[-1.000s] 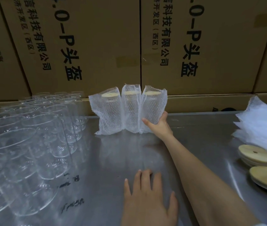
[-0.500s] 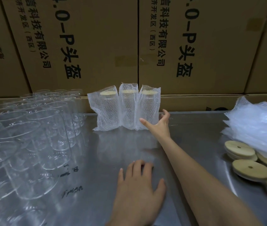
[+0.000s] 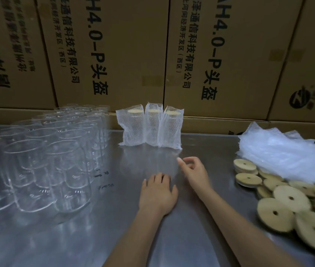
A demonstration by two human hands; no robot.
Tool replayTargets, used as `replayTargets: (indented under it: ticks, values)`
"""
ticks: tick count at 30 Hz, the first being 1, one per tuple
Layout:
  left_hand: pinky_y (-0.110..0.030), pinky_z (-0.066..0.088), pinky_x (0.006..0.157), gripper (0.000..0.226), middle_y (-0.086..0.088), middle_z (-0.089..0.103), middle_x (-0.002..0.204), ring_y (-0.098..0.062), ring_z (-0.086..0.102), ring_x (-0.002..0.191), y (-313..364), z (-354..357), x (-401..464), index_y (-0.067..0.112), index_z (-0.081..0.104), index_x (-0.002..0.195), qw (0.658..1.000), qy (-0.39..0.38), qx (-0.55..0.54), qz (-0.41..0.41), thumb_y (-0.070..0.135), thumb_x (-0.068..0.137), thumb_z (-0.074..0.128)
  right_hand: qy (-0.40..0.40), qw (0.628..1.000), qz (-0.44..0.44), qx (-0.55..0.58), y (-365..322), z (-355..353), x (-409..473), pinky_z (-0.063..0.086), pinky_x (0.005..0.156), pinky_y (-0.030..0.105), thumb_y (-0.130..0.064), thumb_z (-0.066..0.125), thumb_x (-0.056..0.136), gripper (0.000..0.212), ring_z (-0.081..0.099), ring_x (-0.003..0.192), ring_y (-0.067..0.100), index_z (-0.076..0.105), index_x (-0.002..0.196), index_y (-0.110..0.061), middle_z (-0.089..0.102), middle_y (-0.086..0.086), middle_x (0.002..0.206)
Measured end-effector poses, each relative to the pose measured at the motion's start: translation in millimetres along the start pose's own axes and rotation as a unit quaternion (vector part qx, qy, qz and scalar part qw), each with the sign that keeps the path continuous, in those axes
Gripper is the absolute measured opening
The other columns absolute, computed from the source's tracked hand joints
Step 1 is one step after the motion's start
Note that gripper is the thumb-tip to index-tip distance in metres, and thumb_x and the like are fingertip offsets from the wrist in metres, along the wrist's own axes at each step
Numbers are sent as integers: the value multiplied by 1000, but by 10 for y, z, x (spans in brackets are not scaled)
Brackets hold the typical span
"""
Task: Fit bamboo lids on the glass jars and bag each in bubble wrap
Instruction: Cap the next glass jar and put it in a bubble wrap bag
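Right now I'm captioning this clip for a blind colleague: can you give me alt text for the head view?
Three bubble-wrapped lidded jars stand in a row at the back of a steel table, both hands empty in front: left hand flat, right hand loosely curled. Empty glass jars crowd the left; bamboo lids and bubble-wrap bags lie right.

Clear, colourless glass jars (image 3: 43, 160) at left, dotted translucent-white bubble wrap bags (image 3: 150, 128) at centre, pale tan bamboo lids (image 3: 287, 197) at lower right, dull grey steel table (image 3: 98, 228), brown cardboard boxes (image 3: 114, 51) printed in black across the top.
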State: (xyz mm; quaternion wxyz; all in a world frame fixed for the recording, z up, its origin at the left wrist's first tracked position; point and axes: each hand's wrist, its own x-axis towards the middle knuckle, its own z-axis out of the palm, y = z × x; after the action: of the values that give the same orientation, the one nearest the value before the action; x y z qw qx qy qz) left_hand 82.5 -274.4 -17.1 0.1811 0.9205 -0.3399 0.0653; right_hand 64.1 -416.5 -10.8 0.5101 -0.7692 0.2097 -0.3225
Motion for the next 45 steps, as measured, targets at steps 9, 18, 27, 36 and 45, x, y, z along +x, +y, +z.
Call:
replayTargets:
  ticks: [9,18,27,36,45]
  values:
    - [-40,17,117,48,0,35,148,-19,27,138,151,-167,-717,20,39,140,999,-16,6,40,44,99,33,-33,998,-29,-47,-117,-358,-713,49,76,40,-26,65,91,22,60,72,17,62,70,-22,64,-2,68]
    - [-37,33,103,41,3,48,130,-19,45,122,3,-626,-1390,23,49,130,980,108,39,165,35,91,47,-39,997,-35,-62,-121,-598,-1079,49,72,35,-27,65,90,18,61,70,15,67,73,-21,66,-3,68]
    - [-52,22,110,54,-24,43,134,-39,34,129,-1310,-1809,-1537,0,47,130,876,431,-45,-210,12,83,68,-40,997,-29,-62,-138,-619,-1116,43,62,29,-26,65,91,18,57,60,10,68,74,-21,64,-7,61]
    - [-64,34,92,49,-36,48,111,-50,39,113,-1861,-1928,-1670,-12,55,109,883,362,150,-256,15,76,78,-44,996,-33,-73,-129,-610,-1099,41,58,27,-26,64,91,19,56,57,11,67,73,-21,65,-5,61]
    - [-28,25,66,45,1,39,66,-23,36,67,-1308,-1692,-2024,16,39,69,893,449,-18,-10,31,77,80,-78,981,-48,-172,-215,-592,-1194,46,68,31,-31,63,91,21,62,70,16,63,71,-25,67,-5,66]
